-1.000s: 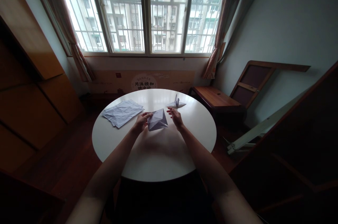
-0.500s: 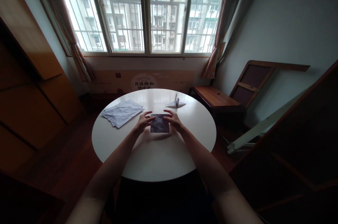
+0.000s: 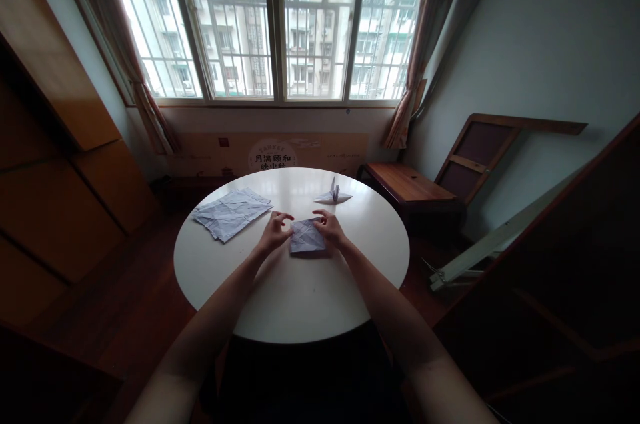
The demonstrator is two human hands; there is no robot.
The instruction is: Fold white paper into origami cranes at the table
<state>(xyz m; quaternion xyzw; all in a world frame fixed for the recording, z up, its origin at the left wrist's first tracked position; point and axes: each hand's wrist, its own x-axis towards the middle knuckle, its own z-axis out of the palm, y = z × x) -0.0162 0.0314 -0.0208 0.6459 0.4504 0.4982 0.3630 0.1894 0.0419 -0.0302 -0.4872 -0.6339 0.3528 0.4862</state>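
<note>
Tabletop [image 3: 295, 314] nearest: white, round, bare at the near edge. Past that, folded paper [image 3: 307, 241] near the middle, between the two hands, creased face up. Roughly square, so no clear long axis; its near edge runs about left-right. Right hand [image 3: 330, 227] is the closer one — thumb over the far right corner, looks pinched onto it, paper to its left. Left hand [image 3: 275, 231] is a loose C, thumb and index well parted, paper just to its right; can't tell if the thumb touches the left edge. Farther out: creased paper stack [image 3: 233, 214] on the left, paper crane [image 3: 333, 196] on the right just beyond the right hand. Beyond the table — wooden bench [image 3: 410, 183] far right, printed panel [image 3: 320, 149] under the window [image 3: 315, 24].
</note>
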